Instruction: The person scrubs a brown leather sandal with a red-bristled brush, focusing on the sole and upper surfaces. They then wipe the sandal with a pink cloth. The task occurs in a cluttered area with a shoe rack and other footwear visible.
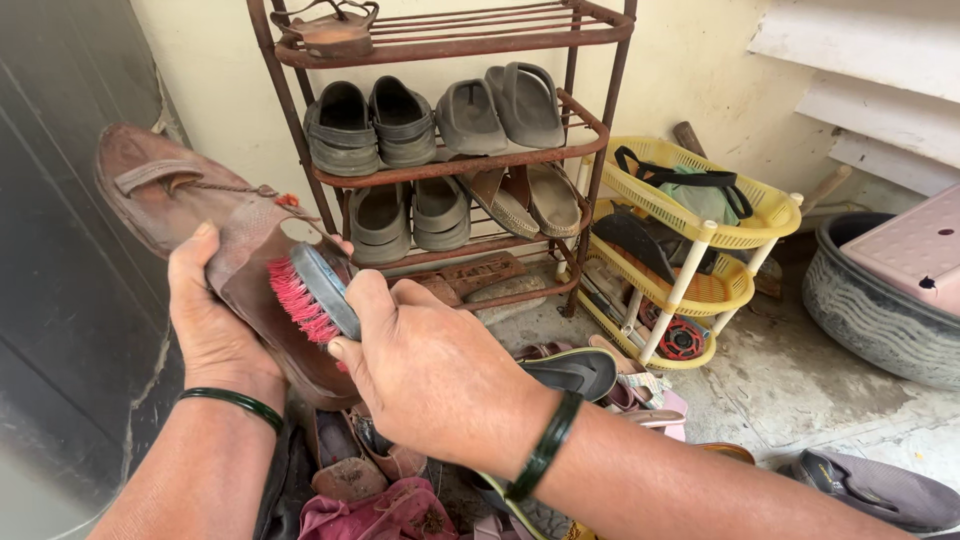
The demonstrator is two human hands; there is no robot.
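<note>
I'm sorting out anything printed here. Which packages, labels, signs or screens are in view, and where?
None show: no package, label, sign or screen.
Left hand holds a brown sandal.
Right hand presses a red-bristled brush on it.

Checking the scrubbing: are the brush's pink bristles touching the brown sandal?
Touching. The head view shows the brush, held in the right hand, with its pink bristles pressed against the brown sandal that the left hand holds.
</note>
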